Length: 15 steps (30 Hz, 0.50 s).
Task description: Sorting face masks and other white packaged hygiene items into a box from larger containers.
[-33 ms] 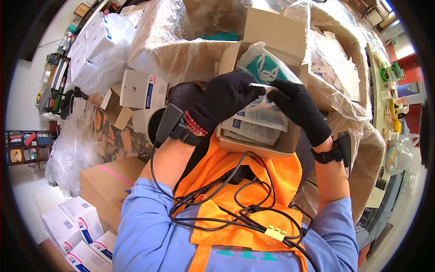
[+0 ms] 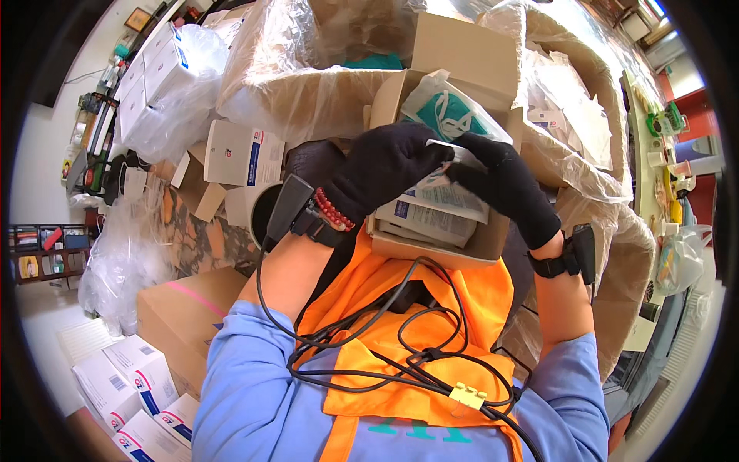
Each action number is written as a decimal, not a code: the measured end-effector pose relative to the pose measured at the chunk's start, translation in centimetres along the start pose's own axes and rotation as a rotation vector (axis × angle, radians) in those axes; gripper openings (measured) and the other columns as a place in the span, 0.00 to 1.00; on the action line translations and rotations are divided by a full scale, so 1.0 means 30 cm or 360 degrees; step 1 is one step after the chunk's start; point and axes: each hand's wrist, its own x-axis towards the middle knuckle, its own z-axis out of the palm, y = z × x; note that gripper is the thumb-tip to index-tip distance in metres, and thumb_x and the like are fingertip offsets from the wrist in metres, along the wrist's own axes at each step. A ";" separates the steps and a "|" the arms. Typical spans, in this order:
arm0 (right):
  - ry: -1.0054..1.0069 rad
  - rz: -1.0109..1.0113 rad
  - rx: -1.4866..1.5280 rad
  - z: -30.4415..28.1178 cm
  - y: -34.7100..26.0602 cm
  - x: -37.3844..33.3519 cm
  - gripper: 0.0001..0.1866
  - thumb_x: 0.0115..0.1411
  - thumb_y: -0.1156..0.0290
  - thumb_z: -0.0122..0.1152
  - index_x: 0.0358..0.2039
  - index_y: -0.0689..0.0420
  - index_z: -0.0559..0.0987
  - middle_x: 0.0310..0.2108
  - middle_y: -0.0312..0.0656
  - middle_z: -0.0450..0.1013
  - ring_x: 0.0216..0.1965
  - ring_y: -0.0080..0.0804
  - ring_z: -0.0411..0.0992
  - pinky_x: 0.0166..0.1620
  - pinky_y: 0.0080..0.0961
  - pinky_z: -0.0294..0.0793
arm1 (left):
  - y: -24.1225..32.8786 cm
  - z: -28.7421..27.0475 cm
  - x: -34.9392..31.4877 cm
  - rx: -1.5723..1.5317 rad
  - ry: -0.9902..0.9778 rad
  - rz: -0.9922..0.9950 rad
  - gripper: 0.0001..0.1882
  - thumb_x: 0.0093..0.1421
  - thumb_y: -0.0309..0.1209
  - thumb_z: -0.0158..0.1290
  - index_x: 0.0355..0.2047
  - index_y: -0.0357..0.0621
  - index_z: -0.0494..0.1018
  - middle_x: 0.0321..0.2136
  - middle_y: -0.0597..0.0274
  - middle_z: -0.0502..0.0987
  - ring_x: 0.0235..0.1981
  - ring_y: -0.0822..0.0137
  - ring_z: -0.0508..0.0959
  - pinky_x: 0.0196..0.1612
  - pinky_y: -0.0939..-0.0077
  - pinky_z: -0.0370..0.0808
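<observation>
My left hand (image 2: pixel 389 171), in a black knitted glove, pinches one end of a thin white packet (image 2: pixel 462 154). Across from it, my right hand (image 2: pixel 504 181), gloved alike, is curled at the packet's other end, its fingertips partly hidden. The packet is seen nearly edge-on, so its contents do not show. Both hands are above an open cardboard box (image 2: pixel 431 252) at my lap. Inside lie flat white printed pouches (image 2: pixel 439 219). At its far end rests a clear-fronted pouch (image 2: pixel 446 112) showing teal cloth and white loops, like a face mask.
Large plastic-lined cartons stand ahead (image 2: pixel 308 100) and to the right (image 2: pixel 616 146). White printed boxes are stacked at the far left (image 2: pixel 154 77) and lower left (image 2: pixel 115 377). A closed brown carton (image 2: pixel 181 308) is at my left; black cables (image 2: pixel 385 339) cross my orange apron.
My right hand has shifted slightly, its fingers curling lower beside the packet. The packet's right end now bends downward. My left hand has barely moved.
</observation>
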 end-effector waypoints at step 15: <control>0.0103 -0.0202 -0.0582 -0.022 -0.040 0.015 0.06 0.55 0.68 0.62 0.28 0.55 0.83 0.23 0.51 0.76 0.25 0.44 0.76 0.30 0.33 0.74 | 0.029 0.079 0.081 -0.0240 0.0162 0.0208 0.10 0.65 0.31 0.50 0.32 0.35 0.76 0.27 0.53 0.79 0.27 0.68 0.77 0.31 0.72 0.73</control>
